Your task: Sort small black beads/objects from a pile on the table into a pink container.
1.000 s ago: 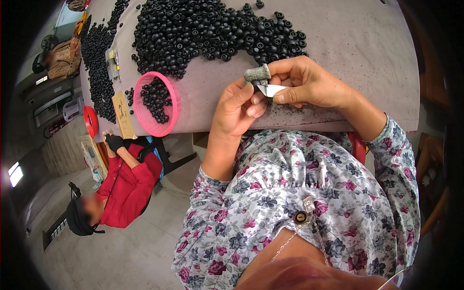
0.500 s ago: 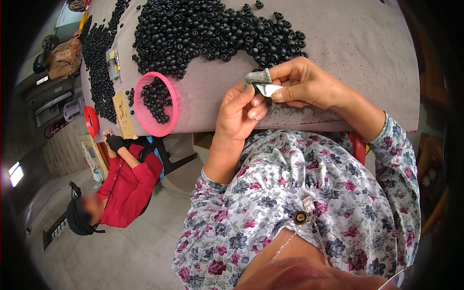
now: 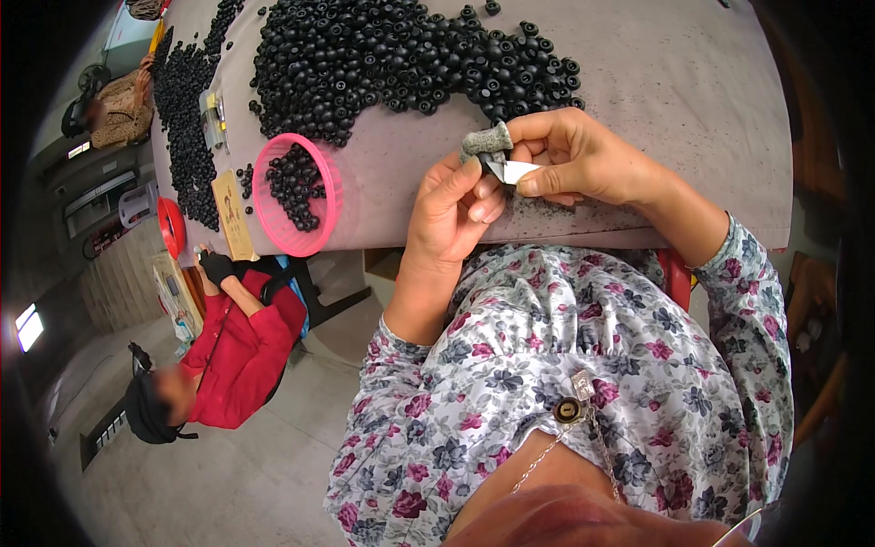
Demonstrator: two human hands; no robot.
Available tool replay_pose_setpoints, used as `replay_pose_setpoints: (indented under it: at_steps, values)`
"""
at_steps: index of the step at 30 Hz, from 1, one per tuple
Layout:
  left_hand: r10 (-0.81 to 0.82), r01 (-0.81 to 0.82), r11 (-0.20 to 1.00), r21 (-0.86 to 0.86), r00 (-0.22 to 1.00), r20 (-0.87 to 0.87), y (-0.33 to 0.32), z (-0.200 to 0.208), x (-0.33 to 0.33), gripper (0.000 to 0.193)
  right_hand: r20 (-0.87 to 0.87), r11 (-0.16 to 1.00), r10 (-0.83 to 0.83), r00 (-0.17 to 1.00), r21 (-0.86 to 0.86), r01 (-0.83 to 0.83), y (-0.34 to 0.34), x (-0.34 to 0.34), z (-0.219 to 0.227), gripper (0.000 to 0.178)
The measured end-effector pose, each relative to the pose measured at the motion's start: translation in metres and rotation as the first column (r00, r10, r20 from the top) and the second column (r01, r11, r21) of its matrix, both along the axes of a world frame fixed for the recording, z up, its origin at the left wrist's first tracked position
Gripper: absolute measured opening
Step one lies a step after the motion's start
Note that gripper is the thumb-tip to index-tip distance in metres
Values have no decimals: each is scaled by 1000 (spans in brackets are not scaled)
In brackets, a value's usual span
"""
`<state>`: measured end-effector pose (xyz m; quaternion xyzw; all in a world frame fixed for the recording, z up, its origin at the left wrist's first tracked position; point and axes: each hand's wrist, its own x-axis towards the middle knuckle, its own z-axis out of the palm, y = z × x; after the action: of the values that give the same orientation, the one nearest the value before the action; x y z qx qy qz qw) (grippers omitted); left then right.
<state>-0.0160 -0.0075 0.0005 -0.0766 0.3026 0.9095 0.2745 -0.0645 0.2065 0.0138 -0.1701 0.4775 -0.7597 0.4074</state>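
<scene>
barely altered from a second back: both hands held at the near edge of the tabletop (image 3: 638, 73), just below the big heap of black rubber caps (image 3: 401, 55). left hand (image 3: 451, 205) raised with fingers curled and pressed together, thumb tip against the folded white slip (image 3: 510, 170). right hand (image 3: 583, 159) pinching that same slip between thumb and forefinger, with the grey felt fingertip cover (image 3: 486, 139) sitting just above it; cannot tell whether worn on a fingertip or merely held. compared with the earlier frames, slip and grey cover shifted a touch upward and leftward along with the hands, left thumb drawn closer onto the slip, grip otherwise unchanged. judged from that, still fiddling with the slip rather than picking caps. pink plastic basket (image 3: 270, 219) with a few caps inside unmoved at the left edge of the tabletop, well apart from both hands. seated person in red (image 3: 239, 356) below it, also in the same place.
</scene>
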Motion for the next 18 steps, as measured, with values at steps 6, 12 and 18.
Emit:
replay_pose_setpoints:
  at_steps: [6, 12, 18]
  values:
    - [0, 0, 1000, -28, 1000, -8, 1, 3, 1, 21, -5, 1000, 1, 1000, -14, -1, 1, 0, -1, 40]
    - [-18, 18, 998, -54, 1000, -12, 4, 4, 1, 21, 24, 1000, -15, 1000, -11, 15, 2, 1, -3, 38]
    - [59, -60, 995, -82, 998, -15, -7, 11, 7, 18, 57, 998, -62, 996, 13, 61, -1, -1, 3, 31]
